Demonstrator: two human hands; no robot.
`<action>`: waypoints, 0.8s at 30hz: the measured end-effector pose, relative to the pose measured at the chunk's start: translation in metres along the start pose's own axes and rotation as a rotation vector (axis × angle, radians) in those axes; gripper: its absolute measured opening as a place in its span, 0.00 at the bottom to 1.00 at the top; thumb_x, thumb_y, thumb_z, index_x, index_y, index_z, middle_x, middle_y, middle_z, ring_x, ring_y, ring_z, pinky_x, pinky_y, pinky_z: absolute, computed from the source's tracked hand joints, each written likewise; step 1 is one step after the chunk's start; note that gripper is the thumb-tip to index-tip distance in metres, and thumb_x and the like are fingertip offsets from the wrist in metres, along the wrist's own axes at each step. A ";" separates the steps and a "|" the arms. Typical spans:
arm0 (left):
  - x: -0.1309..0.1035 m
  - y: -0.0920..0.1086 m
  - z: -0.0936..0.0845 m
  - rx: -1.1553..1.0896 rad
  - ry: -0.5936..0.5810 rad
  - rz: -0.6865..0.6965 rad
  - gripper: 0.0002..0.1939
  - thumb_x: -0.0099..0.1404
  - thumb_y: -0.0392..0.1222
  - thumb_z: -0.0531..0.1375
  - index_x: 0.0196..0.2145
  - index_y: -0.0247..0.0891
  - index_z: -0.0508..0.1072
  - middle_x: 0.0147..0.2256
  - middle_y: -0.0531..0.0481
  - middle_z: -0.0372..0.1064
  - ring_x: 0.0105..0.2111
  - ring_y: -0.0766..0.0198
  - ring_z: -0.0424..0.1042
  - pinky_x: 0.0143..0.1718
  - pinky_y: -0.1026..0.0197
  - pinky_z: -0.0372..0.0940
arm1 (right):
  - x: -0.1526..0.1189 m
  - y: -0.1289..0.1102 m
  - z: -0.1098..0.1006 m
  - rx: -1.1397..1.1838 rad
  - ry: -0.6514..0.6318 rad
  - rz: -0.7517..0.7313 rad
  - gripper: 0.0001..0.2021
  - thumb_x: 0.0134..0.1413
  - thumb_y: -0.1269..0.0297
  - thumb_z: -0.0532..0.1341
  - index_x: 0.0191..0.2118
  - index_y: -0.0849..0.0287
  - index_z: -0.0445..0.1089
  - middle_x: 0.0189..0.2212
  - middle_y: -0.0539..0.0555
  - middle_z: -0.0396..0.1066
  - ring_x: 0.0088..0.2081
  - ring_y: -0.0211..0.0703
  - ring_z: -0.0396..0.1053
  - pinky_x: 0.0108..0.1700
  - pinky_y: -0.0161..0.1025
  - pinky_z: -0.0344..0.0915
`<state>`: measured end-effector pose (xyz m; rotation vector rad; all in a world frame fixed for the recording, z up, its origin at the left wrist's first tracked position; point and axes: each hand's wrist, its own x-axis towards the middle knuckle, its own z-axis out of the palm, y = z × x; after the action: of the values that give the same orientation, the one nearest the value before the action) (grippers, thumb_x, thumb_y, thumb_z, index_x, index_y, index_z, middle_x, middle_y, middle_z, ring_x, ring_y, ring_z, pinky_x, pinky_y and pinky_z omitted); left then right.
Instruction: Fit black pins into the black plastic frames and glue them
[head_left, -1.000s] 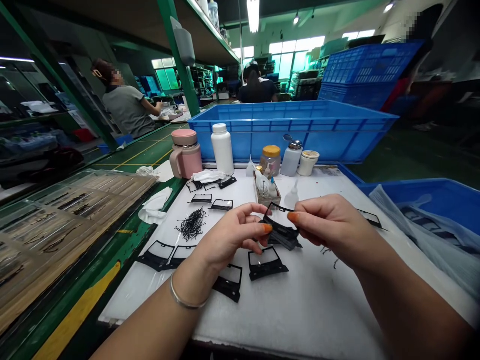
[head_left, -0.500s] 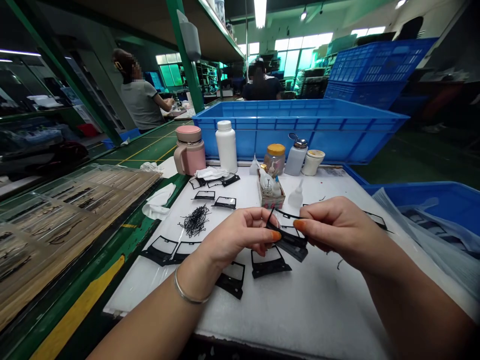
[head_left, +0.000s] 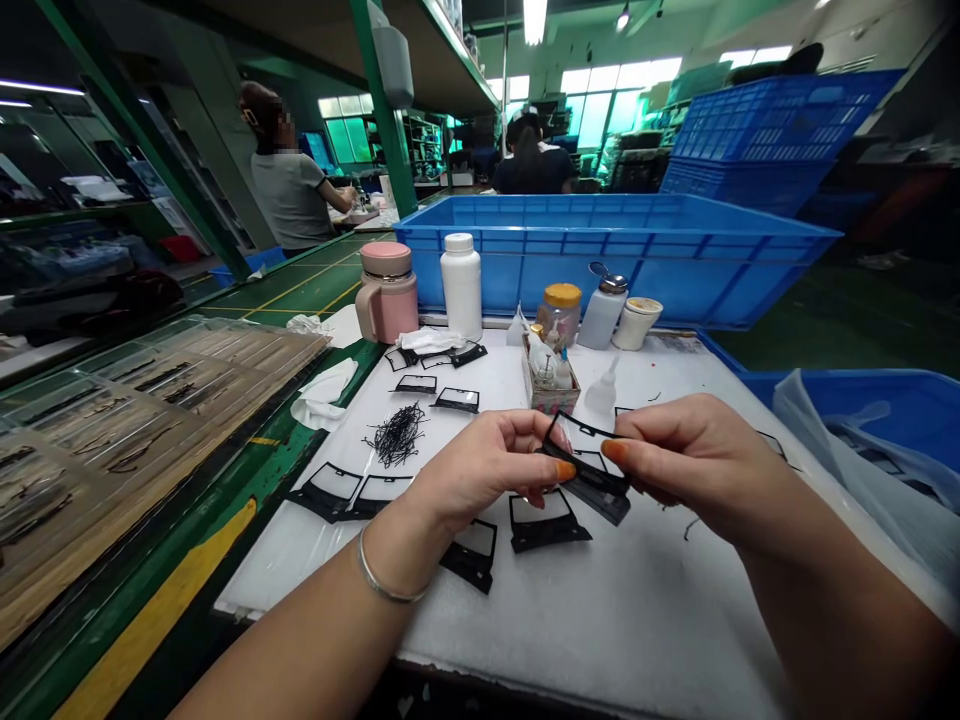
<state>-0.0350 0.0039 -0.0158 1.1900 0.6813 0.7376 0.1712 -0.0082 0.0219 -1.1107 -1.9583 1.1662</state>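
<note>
Between my two hands is a black plastic frame (head_left: 596,478) with an open window, held tilted above the white work surface. My left hand (head_left: 499,460) pinches its left side with thumb and fingers. At its right end, the thumb and forefinger of my right hand (head_left: 679,450) grip the frame's edge. Whether a thin strip is also in the right fingers, I cannot tell. Similar black frames lie around, one just below my hands (head_left: 551,535) and another by my left wrist (head_left: 474,568). A heap of thin black strips (head_left: 396,436) lies left of my left hand.
Behind my hands stand a small box of bottles (head_left: 551,392), a yellow-lidded jar (head_left: 561,310), a pump bottle (head_left: 602,315), a white bottle (head_left: 461,290) and a pink mug (head_left: 388,295). A large blue crate (head_left: 675,275) closes off the back. Two people sit farther away.
The whole view has shifted slightly, so things appear a little farther right. Both hands keep their grip on the black frame, which shows a slightly different tilt.
</note>
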 end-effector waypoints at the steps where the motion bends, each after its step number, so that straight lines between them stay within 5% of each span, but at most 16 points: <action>1: 0.000 0.000 0.000 -0.005 0.002 0.001 0.14 0.54 0.39 0.68 0.35 0.32 0.70 0.28 0.51 0.64 0.25 0.72 0.63 0.25 0.69 0.64 | 0.000 0.000 0.000 -0.004 0.002 0.000 0.19 0.56 0.65 0.57 0.16 0.59 0.58 0.13 0.46 0.55 0.17 0.31 0.50 0.20 0.35 0.44; 24: -0.001 -0.001 0.000 0.021 0.048 0.034 0.13 0.57 0.42 0.67 0.37 0.33 0.72 0.28 0.51 0.66 0.22 0.72 0.65 0.26 0.67 0.62 | 0.002 0.005 -0.002 0.046 0.023 0.035 0.22 0.58 0.56 0.58 0.16 0.59 0.55 0.14 0.45 0.50 0.18 0.31 0.46 0.20 0.35 0.43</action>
<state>-0.0359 0.0029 -0.0168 1.2084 0.7115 0.7915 0.1735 -0.0038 0.0183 -1.1342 -1.8924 1.2059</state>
